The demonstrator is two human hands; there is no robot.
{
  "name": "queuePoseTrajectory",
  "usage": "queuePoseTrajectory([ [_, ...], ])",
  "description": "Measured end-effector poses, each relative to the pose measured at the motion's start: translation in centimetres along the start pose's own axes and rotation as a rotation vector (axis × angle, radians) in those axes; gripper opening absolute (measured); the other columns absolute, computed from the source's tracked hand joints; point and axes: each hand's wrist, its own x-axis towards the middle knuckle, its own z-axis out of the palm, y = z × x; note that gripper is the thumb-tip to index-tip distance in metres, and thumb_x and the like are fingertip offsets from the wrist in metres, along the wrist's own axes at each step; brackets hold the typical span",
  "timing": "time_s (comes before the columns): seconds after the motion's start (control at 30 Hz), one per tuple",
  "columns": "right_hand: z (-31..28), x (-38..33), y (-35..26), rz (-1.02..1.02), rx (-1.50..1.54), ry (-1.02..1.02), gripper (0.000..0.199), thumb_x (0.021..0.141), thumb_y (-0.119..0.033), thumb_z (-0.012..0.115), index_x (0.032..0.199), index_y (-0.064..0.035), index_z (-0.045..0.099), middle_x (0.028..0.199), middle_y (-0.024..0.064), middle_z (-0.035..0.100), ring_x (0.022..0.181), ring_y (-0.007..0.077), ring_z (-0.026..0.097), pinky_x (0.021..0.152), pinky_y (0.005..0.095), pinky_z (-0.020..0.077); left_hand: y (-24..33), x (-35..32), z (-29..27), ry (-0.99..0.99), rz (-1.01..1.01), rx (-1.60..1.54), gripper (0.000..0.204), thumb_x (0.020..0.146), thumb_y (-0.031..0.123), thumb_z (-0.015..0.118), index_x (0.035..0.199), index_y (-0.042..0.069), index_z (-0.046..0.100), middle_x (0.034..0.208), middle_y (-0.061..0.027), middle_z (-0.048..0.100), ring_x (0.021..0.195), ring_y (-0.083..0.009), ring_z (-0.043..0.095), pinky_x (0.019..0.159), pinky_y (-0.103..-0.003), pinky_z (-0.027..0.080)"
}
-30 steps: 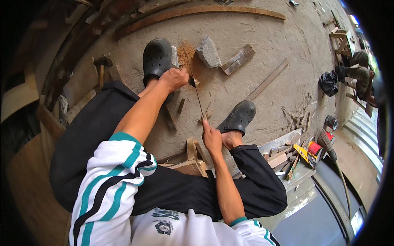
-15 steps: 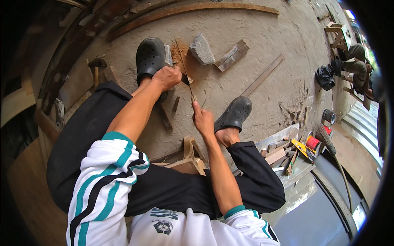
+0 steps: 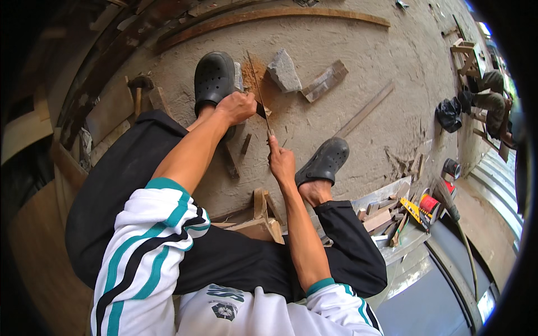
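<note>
My right hand [image 3: 282, 161] is closed around the handle of a thin saw [image 3: 259, 92], its blade seen almost edge-on and pointing away from me. My left hand [image 3: 237, 107] is closed on a small dark wood piece [image 3: 261, 111], whose end sticks out beside the fingers and meets the blade. Most of that piece is hidden by the hand. Beyond it, orange-brown sawdust [image 3: 263, 73] lies on the ground. My left shoe [image 3: 214, 78], a black clog, is next to the left hand, over a grey block [image 3: 238, 75] that is mostly covered.
A rough grey stone [image 3: 284, 71] and a wooden block [image 3: 325, 82] lie ahead. A long strip [image 3: 367, 109] lies beyond my right shoe [image 3: 325, 161]. To the right are wood scraps [image 3: 381, 217], a red can [image 3: 429, 204], a brush [image 3: 448, 201] and another person's leg [image 3: 487, 101].
The saw and my right hand have slid slightly forward, away from me. My left hand stays by the shoe, still closed. The whole view has shifted a little.
</note>
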Motion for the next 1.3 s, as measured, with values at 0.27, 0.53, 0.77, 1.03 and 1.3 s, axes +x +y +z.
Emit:
queuePoseTrajectory([
  [0.27, -0.9, -10.2, 8.0, -0.034, 0.001, 0.024, 0.065, 0.098, -0.048, 0.048, 0.069, 0.0089, 0.057, 0.053, 0.0184, 0.043, 0.050, 0.0216, 0.042, 0.055, 0.0425, 0.0398, 0.0, -0.6, -0.2, -0.067, 0.032, -0.021, 0.011, 0.078, 0.014, 0.060, 0.072, 0.008, 0.067, 0.075, -0.0087, 0.062, 0.064, -0.0225, 0.068, 0.053, -0.031, 0.054],
  [0.53, -0.6, -0.7, -1.2, 0.038, -0.039, -0.004, 0.077, 0.096, -0.059, 0.044, 0.069, 0.0120, 0.056, 0.053, 0.0233, 0.045, 0.050, 0.0262, 0.048, 0.055, 0.0461, 0.0403, 0.4, 0.3, 0.5, -0.024, -0.008, -0.023, 0.011, 0.078, 0.013, 0.060, 0.074, 0.006, 0.068, 0.076, -0.0090, 0.062, 0.065, -0.0214, 0.069, 0.054, -0.032, 0.055],
  [0.77, -0.6, -8.3, 4.4, -0.044, -0.063, 0.038, 0.069, 0.098, -0.050, 0.047, 0.071, 0.0133, 0.055, 0.055, 0.0239, 0.047, 0.051, 0.0261, 0.048, 0.058, 0.0467, 0.0415, -0.4, -0.6, 0.8, -0.036, 0.029, -0.019, 0.011, 0.077, 0.011, 0.061, 0.075, 0.003, 0.068, 0.076, -0.0111, 0.062, 0.062, -0.0233, 0.068, 0.051, -0.034, 0.055],
  [1.03, -1.0, -5.0, 2.8, -0.071, -0.115, 0.084, 0.073, 0.098, -0.052, 0.046, 0.065, 0.0126, 0.053, 0.053, 0.0240, 0.045, 0.050, 0.0271, 0.050, 0.056, 0.0461, 0.0402, 0.7, 0.1, 0.7, -0.053, 0.022, -0.048, 0.010, 0.078, 0.010, 0.060, 0.076, 0.003, 0.068, 0.077, -0.0111, 0.063, 0.065, -0.0241, 0.069, 0.052, -0.033, 0.056],
  [1.3, -2.7, -12.4, 7.5, 0.013, -0.084, 0.024, 0.073, 0.098, -0.053, 0.045, 0.065, 0.0115, 0.055, 0.053, 0.0247, 0.046, 0.051, 0.0276, 0.051, 0.056, 0.0461, 0.0405, 0.3, -0.4, -0.8, -0.164, 0.027, 0.011, 0.010, 0.079, 0.010, 0.060, 0.078, 0.004, 0.068, 0.080, -0.0119, 0.064, 0.067, -0.0243, 0.070, 0.054, -0.032, 0.056],
])
